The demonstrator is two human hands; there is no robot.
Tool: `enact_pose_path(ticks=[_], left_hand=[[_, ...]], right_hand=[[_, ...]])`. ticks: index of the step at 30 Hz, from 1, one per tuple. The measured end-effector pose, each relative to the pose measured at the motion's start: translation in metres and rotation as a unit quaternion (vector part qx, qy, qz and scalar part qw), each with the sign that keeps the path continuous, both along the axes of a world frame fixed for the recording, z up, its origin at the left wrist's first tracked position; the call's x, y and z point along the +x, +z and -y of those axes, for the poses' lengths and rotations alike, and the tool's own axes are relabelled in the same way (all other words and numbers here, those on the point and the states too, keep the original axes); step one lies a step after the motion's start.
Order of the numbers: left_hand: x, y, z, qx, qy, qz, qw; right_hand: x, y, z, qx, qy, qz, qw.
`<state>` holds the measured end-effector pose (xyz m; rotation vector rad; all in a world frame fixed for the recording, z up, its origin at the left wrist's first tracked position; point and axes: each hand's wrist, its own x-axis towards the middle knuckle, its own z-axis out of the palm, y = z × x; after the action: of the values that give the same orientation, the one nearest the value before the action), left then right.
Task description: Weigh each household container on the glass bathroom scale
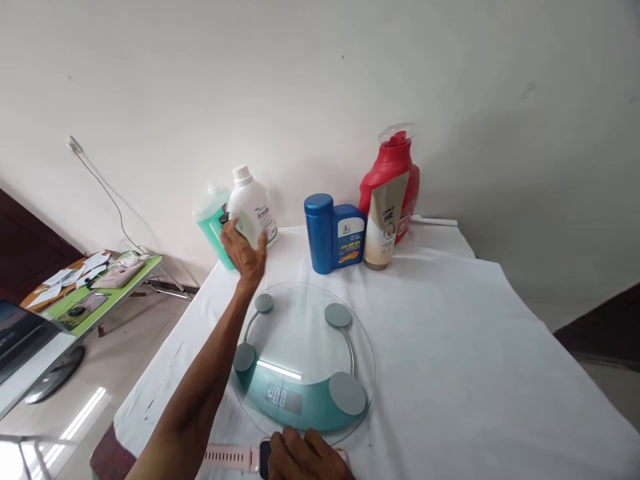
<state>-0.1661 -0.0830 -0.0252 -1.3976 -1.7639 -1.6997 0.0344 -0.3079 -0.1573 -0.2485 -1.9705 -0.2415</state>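
My left hand [245, 252] reaches across to the back left, thumb and fingers apart, in front of a white bottle [255, 207] and a bottle of green liquid [213, 230]. A small black cap [224, 218] shows beside its fingertips; what it belongs to is mostly hidden. At the near edge, my right hand [307, 457] has its fingers bent together over a smartwatch [264, 459] with a pink strap lying on the white cloth. Just beyond it lies a round glass bathroom scale [295, 333], its display lit with digits.
A blue bottle [323, 233], a beige-and-white tube [385, 230] and a red bottle [383, 170] stand together near the wall. The white tablecloth [465, 347] spreads right. On the left are a green table [115, 293] with papers and a monitor [25, 333].
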Motion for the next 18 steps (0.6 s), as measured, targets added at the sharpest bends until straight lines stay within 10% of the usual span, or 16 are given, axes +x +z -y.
enact_pose_path(ticks=[3,7,13,18], left_hand=[[-0.040,0.004,0.018,-0.097,0.119,0.073,0.985],[-0.060,-0.006,0.018,-0.225,0.089,0.115,0.964],[-0.053,-0.014,0.013,-0.226,0.103,0.126,0.960],[-0.053,0.009,0.032,-0.184,0.100,0.121,0.970]], right_hand=[[-0.003,-0.004,0.004,-0.006,0.012,-0.014,1.000],[-0.008,-0.009,0.009,0.001,0.007,-0.014,1.000],[-0.014,-0.024,0.014,0.045,-0.027,0.001,0.999],[-0.001,-0.009,0.014,0.062,0.005,0.079,0.995]])
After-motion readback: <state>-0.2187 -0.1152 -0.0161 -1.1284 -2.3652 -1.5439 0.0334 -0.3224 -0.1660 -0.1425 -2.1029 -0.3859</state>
